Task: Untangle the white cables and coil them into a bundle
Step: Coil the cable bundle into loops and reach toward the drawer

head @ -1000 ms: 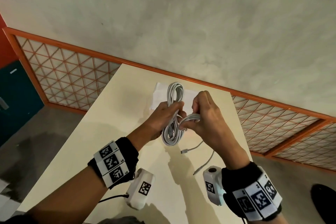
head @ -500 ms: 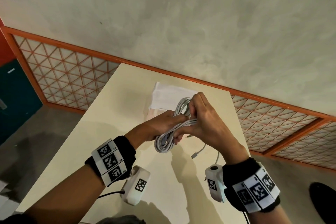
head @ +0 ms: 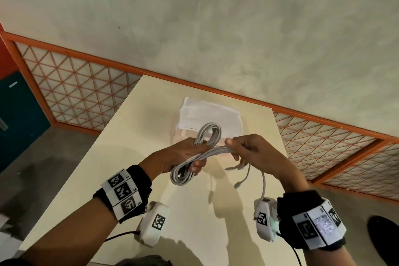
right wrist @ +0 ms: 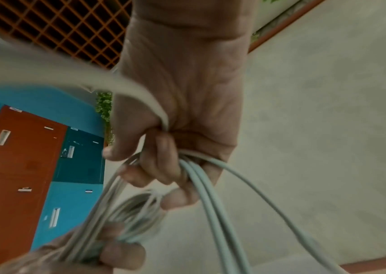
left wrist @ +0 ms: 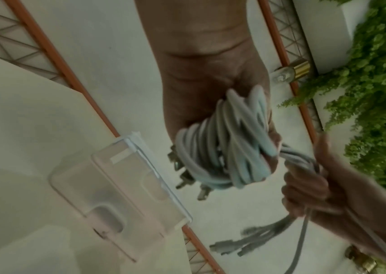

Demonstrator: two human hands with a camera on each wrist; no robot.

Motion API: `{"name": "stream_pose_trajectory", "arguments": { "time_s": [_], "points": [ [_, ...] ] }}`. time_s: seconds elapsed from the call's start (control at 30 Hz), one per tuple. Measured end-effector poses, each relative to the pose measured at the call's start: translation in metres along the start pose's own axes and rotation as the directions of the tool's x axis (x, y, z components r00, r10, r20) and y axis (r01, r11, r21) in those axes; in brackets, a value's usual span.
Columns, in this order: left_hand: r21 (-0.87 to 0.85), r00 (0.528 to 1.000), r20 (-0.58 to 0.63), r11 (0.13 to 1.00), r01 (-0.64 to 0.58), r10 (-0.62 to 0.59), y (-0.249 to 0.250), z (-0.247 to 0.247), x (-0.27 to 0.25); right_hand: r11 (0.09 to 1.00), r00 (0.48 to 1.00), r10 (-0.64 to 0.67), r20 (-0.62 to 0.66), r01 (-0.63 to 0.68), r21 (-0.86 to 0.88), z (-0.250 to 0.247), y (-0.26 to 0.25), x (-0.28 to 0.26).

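A coil of white cables (head: pixel 195 156) hangs in the air above the cream table (head: pixel 133 157). My left hand (head: pixel 185 155) grips the coil's middle, with loops sticking out above and below the fist. My right hand (head: pixel 248 149) grips the loose strands leading off the coil to the right. Their free ends with plugs (head: pixel 237 183) dangle under that hand. In the left wrist view the coil (left wrist: pixel 229 146) fills my left palm and several metal plugs (left wrist: pixel 187 178) poke out. In the right wrist view, strands (right wrist: pixel 201 183) run through my right hand's curled fingers (right wrist: pixel 154 166).
A clear plastic box (head: pixel 207 114) sits on the table behind the hands, toward the far edge. An orange-framed lattice railing (head: pixel 82 93) runs behind the table. The table's left and right edges drop to grey floor. Green plants (left wrist: pixel 374 92) show in the left wrist view.
The right hand has pulled the loose strands out to the right, away from the coil, and turned palm-down. The coil in the left hand has tilted more sideways.
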State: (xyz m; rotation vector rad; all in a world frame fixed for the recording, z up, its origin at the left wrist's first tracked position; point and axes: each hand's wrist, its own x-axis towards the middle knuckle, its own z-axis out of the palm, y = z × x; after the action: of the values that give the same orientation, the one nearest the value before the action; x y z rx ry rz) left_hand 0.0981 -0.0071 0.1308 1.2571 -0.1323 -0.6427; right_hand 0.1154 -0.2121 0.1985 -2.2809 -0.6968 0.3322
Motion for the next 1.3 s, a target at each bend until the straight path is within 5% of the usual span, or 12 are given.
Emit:
{"name": "stream_pose_trajectory", "arguments": {
  "time_s": [0.17,0.43,0.6,0.77,0.93,1.03,1.3],
  "points": [
    [0.028,0.997,0.077,1.000,-0.004,0.001,-0.014,0.001,0.005,1.000,0.999,-0.003,-0.047,0.004,0.028,0.010,-0.005,0.005],
    [-0.094,1.000,-0.024,0.995,-0.022,0.020,-0.014,0.011,0.011,0.993,0.994,-0.012,-0.107,0.024,0.114,0.012,0.000,0.010],
    [-0.106,0.999,0.052,0.994,-0.007,0.012,-0.015,0.004,0.013,0.997,0.988,0.001,-0.152,0.010,0.071,0.013,0.006,0.013],
    [0.119,1.000,-0.025,0.993,0.015,-0.012,-0.010,0.004,0.013,0.995,0.992,-0.004,-0.126,0.017,0.102,0.014,0.005,0.014],
    [0.454,0.992,-0.123,0.891,0.023,0.037,-0.014,0.002,0.021,0.998,0.994,-0.068,-0.080,0.066,-0.024,0.015,0.001,0.018],
    [0.387,0.994,-0.105,0.921,0.040,0.001,-0.015,0.004,0.022,0.998,0.994,-0.068,-0.089,0.067,-0.011,0.015,0.005,0.023],
    [0.093,0.968,0.066,0.968,0.234,-0.240,-0.005,-0.002,0.013,0.931,0.971,0.033,-0.237,0.057,0.361,0.019,0.038,0.026]
  ]
}}
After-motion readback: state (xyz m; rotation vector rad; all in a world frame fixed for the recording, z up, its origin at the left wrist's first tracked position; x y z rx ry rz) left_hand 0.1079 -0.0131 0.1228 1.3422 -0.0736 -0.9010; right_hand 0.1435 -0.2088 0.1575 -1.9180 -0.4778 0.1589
